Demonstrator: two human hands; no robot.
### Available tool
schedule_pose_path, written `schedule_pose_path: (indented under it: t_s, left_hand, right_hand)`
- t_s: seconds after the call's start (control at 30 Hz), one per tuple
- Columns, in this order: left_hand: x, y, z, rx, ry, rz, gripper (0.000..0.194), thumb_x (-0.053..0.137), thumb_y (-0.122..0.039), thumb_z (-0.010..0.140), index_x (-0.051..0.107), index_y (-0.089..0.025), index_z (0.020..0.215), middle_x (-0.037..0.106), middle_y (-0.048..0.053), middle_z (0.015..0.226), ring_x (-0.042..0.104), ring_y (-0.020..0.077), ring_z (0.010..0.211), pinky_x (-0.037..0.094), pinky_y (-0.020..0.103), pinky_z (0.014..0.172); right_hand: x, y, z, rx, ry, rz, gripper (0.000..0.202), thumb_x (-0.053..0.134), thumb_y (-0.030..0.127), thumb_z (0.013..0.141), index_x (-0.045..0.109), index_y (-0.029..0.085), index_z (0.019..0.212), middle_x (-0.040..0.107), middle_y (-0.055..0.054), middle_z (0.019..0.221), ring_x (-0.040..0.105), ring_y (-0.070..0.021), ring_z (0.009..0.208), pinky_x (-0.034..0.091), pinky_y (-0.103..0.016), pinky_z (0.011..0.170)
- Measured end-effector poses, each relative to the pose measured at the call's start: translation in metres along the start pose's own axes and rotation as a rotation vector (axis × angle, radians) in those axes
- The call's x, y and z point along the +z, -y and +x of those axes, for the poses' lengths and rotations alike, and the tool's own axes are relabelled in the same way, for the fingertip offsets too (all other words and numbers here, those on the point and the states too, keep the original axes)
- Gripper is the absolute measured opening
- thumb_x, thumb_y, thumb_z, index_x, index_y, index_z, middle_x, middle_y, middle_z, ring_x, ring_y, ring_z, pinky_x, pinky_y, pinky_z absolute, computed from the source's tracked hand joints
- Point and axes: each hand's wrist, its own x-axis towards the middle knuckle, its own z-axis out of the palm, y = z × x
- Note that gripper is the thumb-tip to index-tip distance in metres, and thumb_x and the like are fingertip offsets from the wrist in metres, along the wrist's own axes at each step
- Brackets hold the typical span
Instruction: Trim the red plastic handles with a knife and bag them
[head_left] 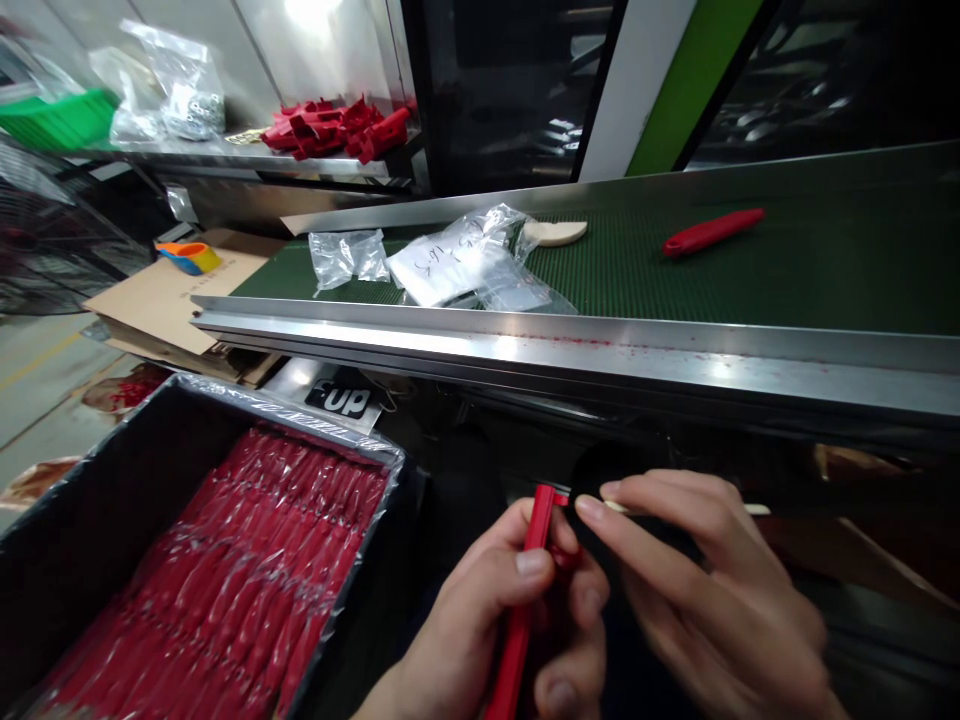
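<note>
My left hand [495, 610] is closed around a long red plastic part [537, 530], which stands tilted with its upper end above the thumb. A small red tab sticks out at that end, towards my right hand. My right hand [712, 580] is just right of the part, its fingers bent and pinched round a thin cream-coloured stick-like tool [759, 509]. Only short bits of this tool show, at the fingertips and behind the knuckles, so its exact kind is unclear. A small gap lies between the right fingertips and the red part.
Beyond my hands runs a green conveyor belt [615, 285] with a metal rail [675, 360]. On it lie a red part [712, 232], a cream half-round piece [559, 233] and plastic bags [450, 262]. At left stands a lined crate [382, 455] of bagged red parts. Red pieces [330, 128] lie on a shelf.
</note>
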Motion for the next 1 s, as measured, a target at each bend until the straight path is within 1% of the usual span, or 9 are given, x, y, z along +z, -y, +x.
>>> schedule_pose_path:
  t_s: [0.07, 0.2, 0.33, 0.57, 0.67, 0.77, 0.83, 0.9, 1.0]
  left_hand:
    - [-0.005, 0.002, 0.0, -0.022, 0.022, -0.049, 0.019, 0.041, -0.031, 0.096, 0.055, -0.02, 0.103, 0.054, 0.003, 0.092, 0.051, 0.0018, 0.048, 0.044, 0.011, 0.041]
    - [-0.008, 0.004, -0.002, -0.082, -0.151, -0.113, 0.025, 0.041, -0.037, 0.096, 0.059, -0.02, 0.098, 0.051, 0.0, 0.085, 0.046, 0.0015, 0.045, 0.043, 0.01, 0.04]
    - [-0.004, 0.002, -0.003, -0.037, -0.174, -0.079, 0.019, 0.043, -0.035, 0.095, 0.057, -0.022, 0.096, 0.052, 0.0, 0.083, 0.043, 0.0013, 0.044, 0.04, 0.009, 0.038]
    - [-0.009, 0.001, 0.002, -0.1, 0.083, 0.011, 0.035, 0.033, -0.043, 0.096, 0.053, -0.015, 0.094, 0.044, -0.002, 0.053, 0.035, 0.0051, 0.038, 0.036, 0.01, 0.037]
    - [-0.015, 0.005, 0.001, -0.036, 0.07, 0.024, 0.029, 0.032, -0.039, 0.098, 0.052, -0.018, 0.099, 0.051, -0.001, 0.065, 0.037, 0.003, 0.038, 0.035, 0.01, 0.037]
    - [-0.015, 0.004, 0.002, 0.001, -0.054, 0.081, 0.014, 0.042, -0.034, 0.095, 0.049, -0.022, 0.099, 0.055, 0.0, 0.084, 0.046, 0.0013, 0.043, 0.041, 0.013, 0.043]
    - [-0.008, -0.005, 0.01, -0.04, -0.16, 0.252, 0.013, 0.05, -0.033, 0.091, 0.046, -0.021, 0.095, 0.055, -0.001, 0.083, 0.048, 0.0023, 0.045, 0.04, 0.015, 0.046]
    - [0.006, -0.024, 0.031, -0.071, -0.238, 0.579, 0.017, 0.053, -0.035, 0.09, 0.045, -0.02, 0.093, 0.053, -0.003, 0.072, 0.045, 0.0034, 0.043, 0.036, 0.015, 0.044]
    - [0.038, -0.065, 0.091, 0.146, -0.267, 1.38, 0.023, 0.049, -0.039, 0.093, 0.048, -0.019, 0.104, 0.056, -0.001, 0.074, 0.051, 0.0089, 0.055, 0.042, 0.021, 0.051]
  right_hand:
    - [0.0, 0.0, 0.0, -0.001, -0.041, -0.019, 0.042, 0.061, -0.004, 0.081, 0.064, 0.014, 0.119, 0.058, -0.012, 0.109, 0.056, -0.0242, 0.098, 0.048, -0.043, 0.078]
    - [-0.002, -0.004, 0.003, 0.092, -0.151, -0.061, 0.06, 0.064, -0.01, 0.075, 0.061, 0.02, 0.127, 0.059, -0.01, 0.111, 0.059, -0.0216, 0.097, 0.049, -0.039, 0.078]
    - [-0.002, -0.006, 0.004, 0.103, -0.061, -0.041, 0.055, 0.061, -0.007, 0.079, 0.061, 0.021, 0.126, 0.059, -0.009, 0.109, 0.058, -0.0212, 0.097, 0.049, -0.039, 0.078]
    - [0.006, -0.003, -0.004, -0.006, 0.08, 0.043, 0.044, 0.054, -0.005, 0.083, 0.062, 0.013, 0.122, 0.056, -0.013, 0.11, 0.054, -0.0245, 0.1, 0.047, -0.043, 0.078]
    - [0.007, -0.004, -0.002, -0.004, 0.046, 0.026, 0.044, 0.057, -0.005, 0.081, 0.063, 0.013, 0.121, 0.057, -0.013, 0.109, 0.055, -0.0246, 0.1, 0.047, -0.043, 0.079]
    - [0.007, -0.007, 0.001, 0.067, -0.133, -0.053, 0.048, 0.061, -0.007, 0.079, 0.063, 0.015, 0.121, 0.059, -0.011, 0.108, 0.058, -0.0221, 0.098, 0.049, -0.039, 0.079]
    - [0.006, -0.012, 0.002, 0.18, -0.265, -0.111, 0.048, 0.06, -0.007, 0.08, 0.063, 0.019, 0.12, 0.061, -0.008, 0.106, 0.06, -0.0184, 0.095, 0.05, -0.033, 0.078]
    - [0.004, -0.019, -0.001, 0.255, -0.294, -0.14, 0.044, 0.057, -0.003, 0.084, 0.063, 0.022, 0.119, 0.061, -0.006, 0.105, 0.061, -0.0156, 0.094, 0.052, -0.027, 0.076]
    - [0.003, -0.029, -0.011, 0.229, -0.222, -0.15, 0.038, 0.054, 0.003, 0.088, 0.062, 0.021, 0.12, 0.06, -0.007, 0.104, 0.063, -0.0143, 0.093, 0.054, -0.022, 0.073]
